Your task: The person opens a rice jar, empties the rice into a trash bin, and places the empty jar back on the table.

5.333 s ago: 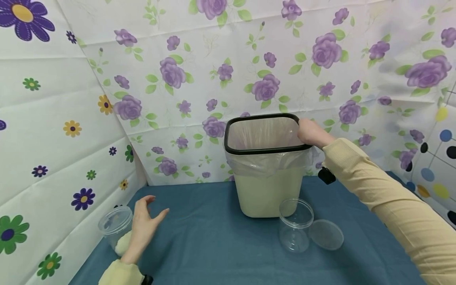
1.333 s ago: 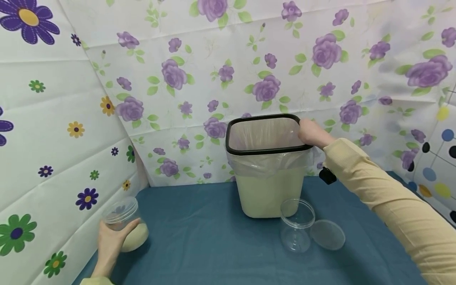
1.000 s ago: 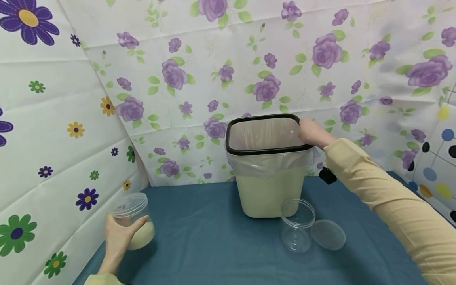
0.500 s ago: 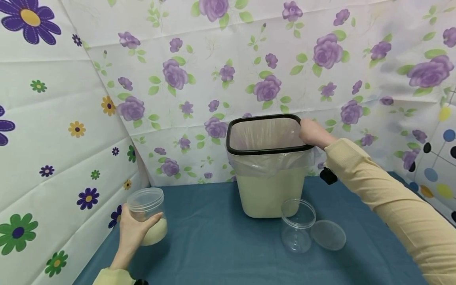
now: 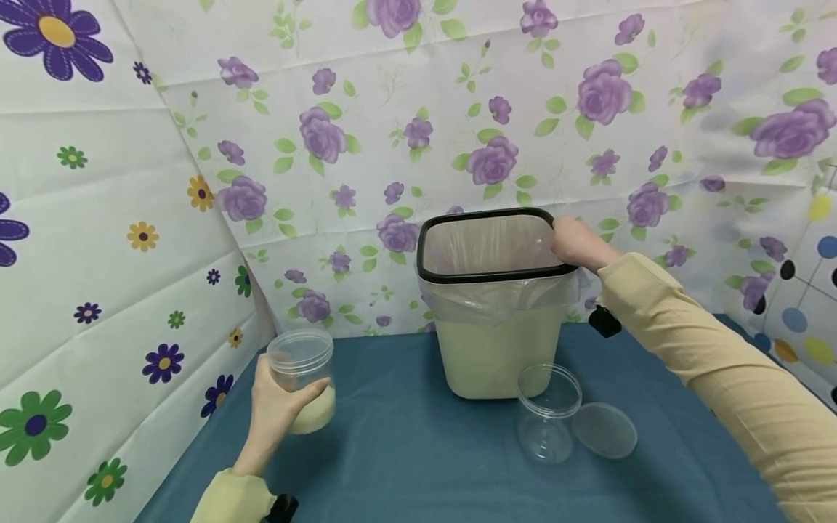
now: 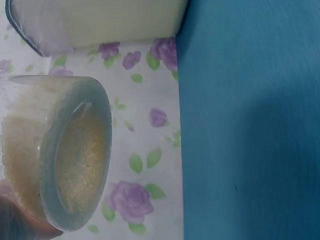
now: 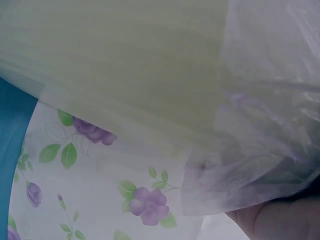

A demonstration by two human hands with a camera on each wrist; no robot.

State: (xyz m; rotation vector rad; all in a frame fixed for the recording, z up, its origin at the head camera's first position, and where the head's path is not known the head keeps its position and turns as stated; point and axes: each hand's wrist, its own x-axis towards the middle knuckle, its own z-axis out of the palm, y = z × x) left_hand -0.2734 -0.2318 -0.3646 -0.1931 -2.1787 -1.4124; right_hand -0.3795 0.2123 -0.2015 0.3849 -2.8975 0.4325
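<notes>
My left hand (image 5: 277, 407) grips a clear plastic jar (image 5: 299, 363) above the cloth, thumb on its near side and fingers behind it. Pale grains that look like rice (image 6: 82, 160) fill the lower part, seen through the jar's bottom in the left wrist view. Whether a lid covers its top I cannot tell. At the back, a cream trash bin (image 5: 500, 356) with a black rim (image 5: 487, 277) and a clear bag liner (image 7: 270, 125) stands upright. My right hand (image 5: 578, 243) grips the rim's right side; its fingers inside the bin are mostly hidden.
An uncapped clear jar (image 5: 546, 439) stands in front of the bin, with a round clear lid (image 5: 606, 431) lying beside it. Blue cloth (image 5: 405, 457) covers the table. Flowered sheets (image 5: 366, 109) hang close behind and at the left.
My left hand, open beside the jar at first, has taken hold of it, lifted it and carried it rightward and slightly away. The right hand has stayed on the bin's rim.
</notes>
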